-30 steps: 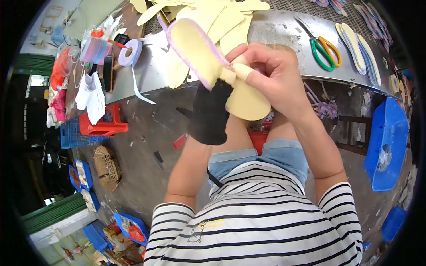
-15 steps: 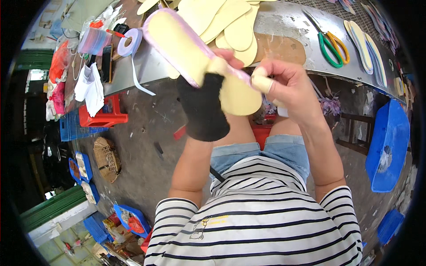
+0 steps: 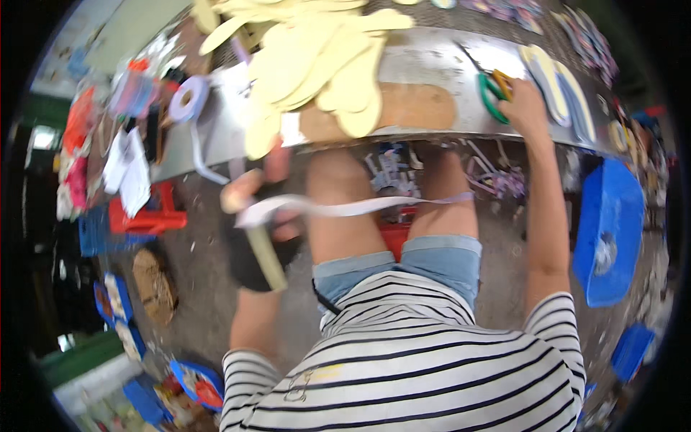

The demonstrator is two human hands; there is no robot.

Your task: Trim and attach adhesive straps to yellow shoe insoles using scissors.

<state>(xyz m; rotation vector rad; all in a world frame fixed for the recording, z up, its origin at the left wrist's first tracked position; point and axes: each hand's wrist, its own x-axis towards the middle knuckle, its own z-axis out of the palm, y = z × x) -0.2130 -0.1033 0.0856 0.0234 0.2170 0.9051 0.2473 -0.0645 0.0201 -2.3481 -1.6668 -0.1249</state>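
Note:
My left hand [image 3: 260, 205], in a black wrist cover [image 3: 248, 248] and blurred by motion, grips a cream insole [image 3: 268, 263] turned nearly edge-on. From that insole a pale lilac binding tape [image 3: 345, 207] trails loose to the right, across my thighs. On the metal-topped table, my right hand [image 3: 527, 108] has its fingers curled at the yellow handle of the scissors [image 3: 491, 95]; their other handle is green. The scissors lie flat, blades pointing away to the left. A heap of cream insoles [image 3: 309, 65] covers the table's middle.
Left on the table are a lilac tape roll [image 3: 188, 99] and white cloths [image 3: 131, 169]. Insole pairs [image 3: 558, 90] lie right of the scissors. A brown sole-shaped board [image 3: 421, 106] is near the front edge. A red stool [image 3: 155, 212] and blue tub [image 3: 608, 230] stand below.
My right hand has let go of the insole and moved right to the scissors. My left hand has lowered leftward with the insole, leaving the tape stretched out. The view has shifted slightly.

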